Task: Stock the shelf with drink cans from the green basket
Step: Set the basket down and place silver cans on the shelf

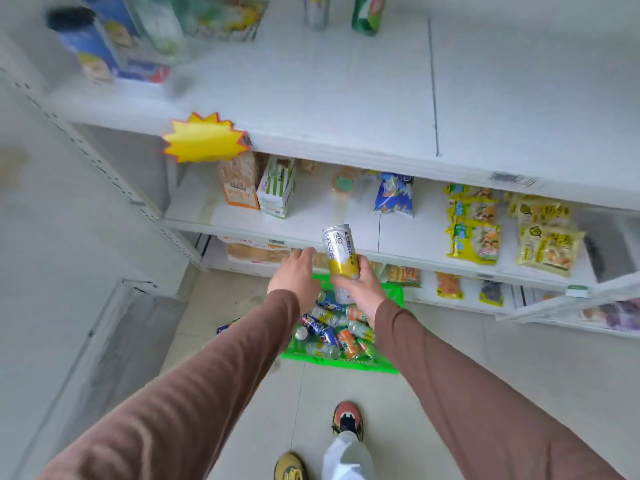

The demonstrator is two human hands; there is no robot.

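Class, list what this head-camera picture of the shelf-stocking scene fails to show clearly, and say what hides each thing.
- Green basket: near rim and part of its cans hidden by both forearms.
- Slim can: lower part covered by the right hand.
- Two cans on the top shelf: tops cut off by the upper edge.
- Blue cartons, upper left: motion-blurred, print unreadable.
- Left hand: palm unseen.

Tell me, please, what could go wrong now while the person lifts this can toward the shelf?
The right hand holds the tall yellow and white can only at its lower half, so the grip may slip or the can may tip. The left hand is open beside it and gives no support. A dropped can would probably land on the cans in the green basket below.
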